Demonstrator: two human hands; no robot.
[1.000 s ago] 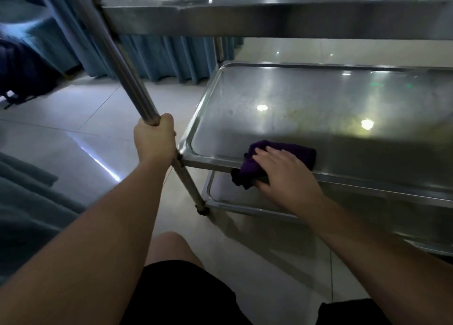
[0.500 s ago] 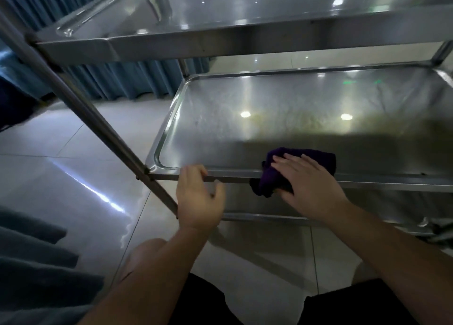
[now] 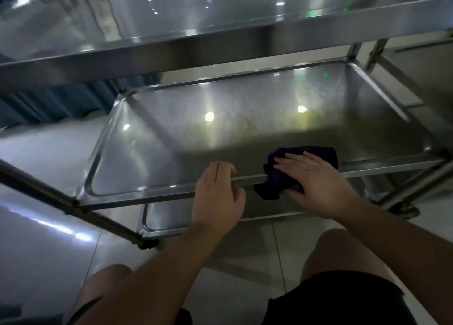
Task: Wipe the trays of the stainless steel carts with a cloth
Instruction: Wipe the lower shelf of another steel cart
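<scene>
The dark purple crumpled cloth (image 3: 277,177) lay draped over the near rim of the middle stainless steel tray (image 3: 152,194), part on the tray floor, part hanging down past the edge. The right hand (image 3: 316,180) pressed flat on it, fingers straight and spread pointing left, thumb tucked under the rim against the hanging fold. Just beside it, apart from the cloth, the left hand (image 3: 218,194) was clenched over the same near rim, its fingers curled round the edge as its grip. Beyond both hands the tray floor stretched bare and reflective to the raised far rim and rounded corners, with two bright light spots on it. The top steel tray (image 3: 171,52) overhung closely above, leaving a low gap for reaching in. A lower steel tray (image 3: 166,217) showed beneath. The slanted round steel cart post (image 3: 49,197) met the tray's near left corner. The cart stood on a glossy grey tiled floor (image 3: 44,246), blue pleated curtains (image 3: 56,99) behind at left.
</scene>
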